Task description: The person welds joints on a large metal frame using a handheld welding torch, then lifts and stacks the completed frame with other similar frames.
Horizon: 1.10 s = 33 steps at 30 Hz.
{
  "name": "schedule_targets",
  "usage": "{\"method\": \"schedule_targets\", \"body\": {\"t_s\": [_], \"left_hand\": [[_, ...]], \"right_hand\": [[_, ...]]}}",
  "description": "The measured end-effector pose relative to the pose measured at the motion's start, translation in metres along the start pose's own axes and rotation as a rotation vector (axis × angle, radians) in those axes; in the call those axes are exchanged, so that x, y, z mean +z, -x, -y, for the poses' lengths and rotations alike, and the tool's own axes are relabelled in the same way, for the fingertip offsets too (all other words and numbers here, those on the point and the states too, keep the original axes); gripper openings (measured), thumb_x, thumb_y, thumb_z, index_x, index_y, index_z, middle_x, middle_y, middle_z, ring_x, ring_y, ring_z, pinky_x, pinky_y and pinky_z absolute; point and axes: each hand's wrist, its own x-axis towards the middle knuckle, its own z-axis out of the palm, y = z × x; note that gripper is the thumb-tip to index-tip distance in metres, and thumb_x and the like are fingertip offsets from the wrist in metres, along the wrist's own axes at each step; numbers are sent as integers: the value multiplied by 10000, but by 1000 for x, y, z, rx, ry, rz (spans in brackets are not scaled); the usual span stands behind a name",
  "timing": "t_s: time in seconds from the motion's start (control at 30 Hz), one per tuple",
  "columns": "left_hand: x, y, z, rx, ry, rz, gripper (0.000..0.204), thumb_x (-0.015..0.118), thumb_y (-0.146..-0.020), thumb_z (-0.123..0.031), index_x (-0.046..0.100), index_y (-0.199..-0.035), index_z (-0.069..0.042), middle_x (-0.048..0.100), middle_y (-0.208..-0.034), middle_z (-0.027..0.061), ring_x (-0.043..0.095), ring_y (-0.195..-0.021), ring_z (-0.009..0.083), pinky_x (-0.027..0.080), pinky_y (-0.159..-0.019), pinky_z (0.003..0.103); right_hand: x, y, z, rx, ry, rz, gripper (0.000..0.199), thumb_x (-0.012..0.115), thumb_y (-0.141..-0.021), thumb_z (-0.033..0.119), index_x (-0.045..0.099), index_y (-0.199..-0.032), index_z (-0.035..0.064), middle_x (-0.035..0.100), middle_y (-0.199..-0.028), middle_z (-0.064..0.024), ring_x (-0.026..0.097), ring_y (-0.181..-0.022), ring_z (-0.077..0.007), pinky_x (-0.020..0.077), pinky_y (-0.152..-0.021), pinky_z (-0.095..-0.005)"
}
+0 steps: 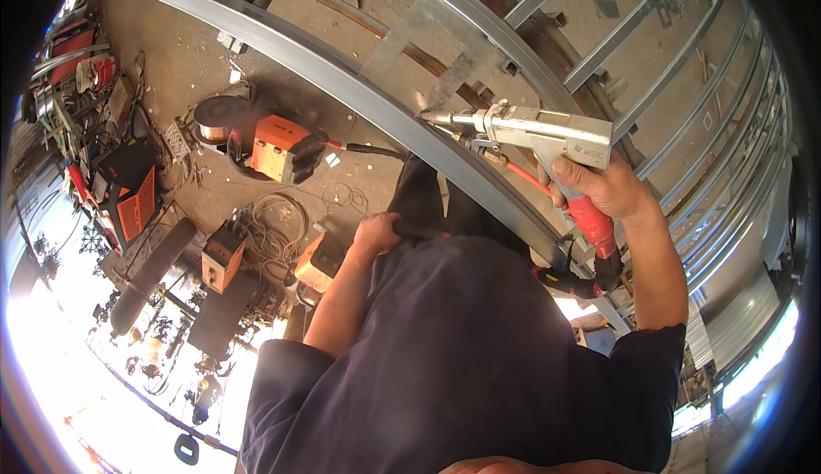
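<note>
My right hand (603, 190) is closed round the red-sleeved grip of a silver welding gun (547, 130). The gun's narrow nozzle points left, with its tip at or just above the edge of a long grey steel beam (342, 89); I cannot tell whether they touch. Below the barrel, an orange-red hose (528, 179) runs back toward the grip. Close to my lap, my left hand (377, 233) is curled round a black handle-like object (417, 230), which has a small red bit near its end. Dark clothing hides most of that object.
Parallel metal bars (629, 42) form a frame across the upper right. Left of the beam stand an orange machine (278, 147) with a wire spool (224, 119), another orange-and-black machine (132, 196), and coiled cables (278, 217). A dark cylinder (154, 275) lies farther left.
</note>
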Motion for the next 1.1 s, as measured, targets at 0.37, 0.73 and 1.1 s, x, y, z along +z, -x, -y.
{"method": "schedule_targets", "body": {"t_s": [0.37, 0.73, 1.1], "left_hand": [[-1, 5, -12, 13, -6, -35, 461, 693, -704, -277, 700, -1142, -135, 717, -1085, 154, 663, -1082, 329, 526, -944, 441], [1, 5, -18, -21, 26, -9, 514, 711, -699, -281, 694, -1190, -132, 701, -1160, 158, 647, -1126, 324, 504, -994, 427], [8, 6, -20, -11, 33, -46, 497, 702, -689, -271, 694, -1161, -115, 705, -1130, 166, 651, -1108, 329, 508, -977, 428]], "right_hand": [[0, 0, -5, -42, -14, 6, 437, 644, -997, 269, 547, -1324, -4, 622, -852, -82, 600, -635, -137, 505, -577, -278], [-2, 2, -6, -49, 23, 23, 406, 626, -1007, 286, 560, -1283, -3, 652, -873, -86, 619, -650, -122, 523, -581, -267], [-1, 7, -6, -23, -15, 2, 395, 635, -1000, 286, 575, -1263, -3, 653, -868, -83, 629, -668, -126, 536, -597, -273]]}}
